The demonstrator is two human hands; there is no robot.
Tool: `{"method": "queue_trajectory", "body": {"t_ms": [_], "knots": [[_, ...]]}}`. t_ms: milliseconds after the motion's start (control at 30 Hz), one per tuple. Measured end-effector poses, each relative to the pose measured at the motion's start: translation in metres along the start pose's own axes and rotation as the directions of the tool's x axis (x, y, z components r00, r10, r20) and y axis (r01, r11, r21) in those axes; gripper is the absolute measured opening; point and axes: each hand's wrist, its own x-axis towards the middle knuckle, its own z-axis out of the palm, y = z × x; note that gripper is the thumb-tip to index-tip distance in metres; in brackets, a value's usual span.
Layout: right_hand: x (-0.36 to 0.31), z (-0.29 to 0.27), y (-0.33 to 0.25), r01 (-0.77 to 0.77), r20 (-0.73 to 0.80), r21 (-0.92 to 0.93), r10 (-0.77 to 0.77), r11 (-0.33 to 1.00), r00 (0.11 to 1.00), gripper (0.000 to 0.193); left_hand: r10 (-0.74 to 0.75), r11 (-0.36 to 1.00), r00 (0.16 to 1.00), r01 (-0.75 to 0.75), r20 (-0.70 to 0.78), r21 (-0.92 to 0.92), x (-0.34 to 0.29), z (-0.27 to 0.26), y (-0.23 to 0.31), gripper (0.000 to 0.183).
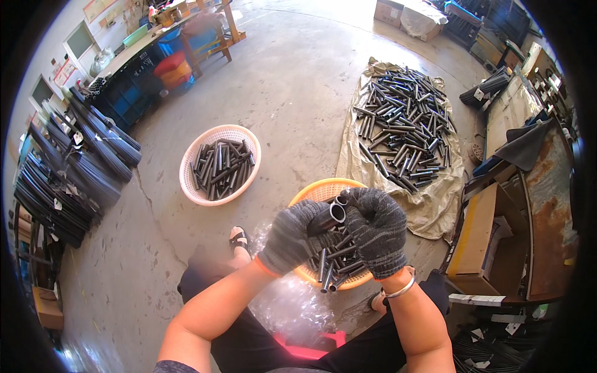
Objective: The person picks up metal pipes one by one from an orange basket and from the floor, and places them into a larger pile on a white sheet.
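Both my hands wear dark grey knitted gloves and are held together above an orange plastic basket (pixel 324 182). My left hand (pixel 291 237) is wrapped round a short black tube (pixel 323 222), its open end turned toward my right hand. The fingers of my right hand (pixel 377 234) are curled closed right beside that end. A second small round rim shows by the right fingertips, but what they grip is mostly hidden. Below the gloves, several loose black tubes (pixel 341 253) lie in the basket, partly covered by my hands.
A pink basket (pixel 185 186) of black tubes stands on the floor to the left. At the right, a tan sheet (pixel 356 152) bears a large heap of tubes (pixel 404 124). An open cardboard box (pixel 471 242) is farther right; long black tube bundles (pixel 87 168) stand far left.
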Motion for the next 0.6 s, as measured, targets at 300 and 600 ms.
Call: {"method": "queue_trajectory", "body": {"t_ms": [300,600], "knots": [[-0.004,-0.005,0.029,0.043,-0.003,0.095,-0.043,0.995,0.999,0.018,0.213,0.856,0.976,-0.203,0.034,0.475,0.001,0.009,-0.008,0.029],[-0.005,-0.006,0.017,-0.099,-0.028,0.148,0.104,0.984,0.994,0.013,0.281,0.942,0.957,-0.29,0.078,0.167,0.011,0.01,0.032,0.027]]}}
